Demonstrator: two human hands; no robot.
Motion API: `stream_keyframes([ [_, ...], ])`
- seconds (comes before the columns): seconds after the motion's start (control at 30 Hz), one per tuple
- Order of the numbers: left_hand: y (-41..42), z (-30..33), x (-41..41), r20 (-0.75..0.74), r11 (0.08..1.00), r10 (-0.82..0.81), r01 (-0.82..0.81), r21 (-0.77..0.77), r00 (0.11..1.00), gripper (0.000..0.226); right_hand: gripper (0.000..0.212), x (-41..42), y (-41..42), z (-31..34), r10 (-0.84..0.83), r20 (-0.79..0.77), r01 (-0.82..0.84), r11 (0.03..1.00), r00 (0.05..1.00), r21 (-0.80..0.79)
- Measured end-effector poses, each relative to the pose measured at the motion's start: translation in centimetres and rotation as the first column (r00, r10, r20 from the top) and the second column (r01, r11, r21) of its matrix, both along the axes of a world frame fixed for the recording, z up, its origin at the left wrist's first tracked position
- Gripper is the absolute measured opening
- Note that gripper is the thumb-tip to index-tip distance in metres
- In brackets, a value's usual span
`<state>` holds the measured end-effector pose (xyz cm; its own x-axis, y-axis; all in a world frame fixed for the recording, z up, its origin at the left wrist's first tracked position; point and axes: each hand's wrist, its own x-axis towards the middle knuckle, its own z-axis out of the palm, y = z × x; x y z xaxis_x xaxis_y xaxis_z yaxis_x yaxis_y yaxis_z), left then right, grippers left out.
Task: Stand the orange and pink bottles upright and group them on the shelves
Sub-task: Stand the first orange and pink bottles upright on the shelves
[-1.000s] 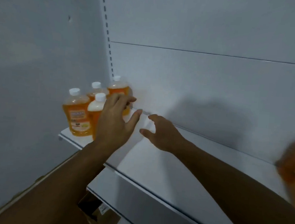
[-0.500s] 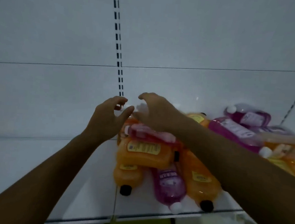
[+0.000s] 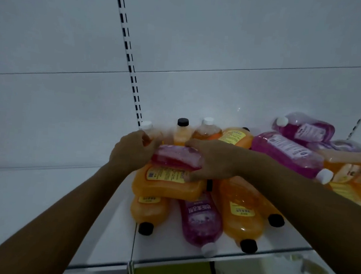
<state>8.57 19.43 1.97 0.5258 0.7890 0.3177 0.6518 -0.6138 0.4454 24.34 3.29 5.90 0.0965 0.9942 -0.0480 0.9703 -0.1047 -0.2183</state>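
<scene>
Both hands have come off the bare shelf and onto the pile: the left hand [image 3: 132, 151] and right hand [image 3: 211, 161] now grip the ends of a pink bottle [image 3: 176, 158] lying across an orange bottle [image 3: 167, 182]. Lifting looks next. Three capped bottles [image 3: 182, 130] stand upright behind. Around them on the shelf [image 3: 187, 254], orange and pink bottles still lie flat, so most sorting remains.
</scene>
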Motion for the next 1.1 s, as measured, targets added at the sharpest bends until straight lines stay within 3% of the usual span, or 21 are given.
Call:
stream_keyframes([
  [0.17, -0.8, 0.1, -0.3, 0.167, 0.983, -0.083, 0.108, -0.148, 0.983, 0.047, 0.077, -0.5, -0.1, -0.5, 0.01, 0.113, -0.02, 0.995, 0.994, 0.093],
  [0.33, -1.2, 0.5, -0.5, 0.233, 0.984, -0.047, 0.085, -0.157, 0.971, 0.046, 0.062, -0.9, -0.3, -0.7, 0.044, 0.089, -0.062, 0.977, 0.995, 0.205],
  [0.63, -2.5, 3.1, -0.3, 0.431, 0.995, 0.012, 0.031, -0.092, 0.902, 0.044, 0.068, -0.2, -1.6, 0.6, 0.092, 0.036, -0.098, 0.904, 0.995, 0.415],
  [0.77, -3.8, 3.8, 1.5, 0.628, 0.978, 0.011, 0.121, -0.167, 0.779, 0.05, 0.07, 0.9, -3.5, 0.6, 0.057, 0.048, -0.074, 0.848, 0.997, 0.525],
  [0.87, -6.0, 4.7, 4.4, 0.816, 0.902, 0.097, 0.297, -0.314, 0.57, 0.062, 0.073, 1.8, -5.6, 0.4, -0.038, 0.115, -0.038, 0.804, 0.993, 0.594],
  [0.97, -9.1, 6.5, 8.2, 0.911, 0.774, 0.087, 0.548, -0.317, 0.403, 0.046, 0.075, 3.1, -7.7, 0.3, -0.213, 0.18, 0.031, 0.722, 0.96, 0.691],
  [1.03, -11.0, 8.0, 10.8, 0.934, 0.645, 0.067, 0.699, -0.309, 0.352, 0.044, 0.075, 4.2, -9.4, 0.5, -0.337, 0.189, 0.089, 0.66, 0.922, 0.746],
  [1.1, -12.4, 9.2, 13.4, 0.921, 0.556, 0.042, 0.757, -0.343, 0.387, 0.045, 0.076, 5.6, -11.4, 0.7, -0.416, 0.217, 0.119, 0.645, 0.883, 0.755],
])
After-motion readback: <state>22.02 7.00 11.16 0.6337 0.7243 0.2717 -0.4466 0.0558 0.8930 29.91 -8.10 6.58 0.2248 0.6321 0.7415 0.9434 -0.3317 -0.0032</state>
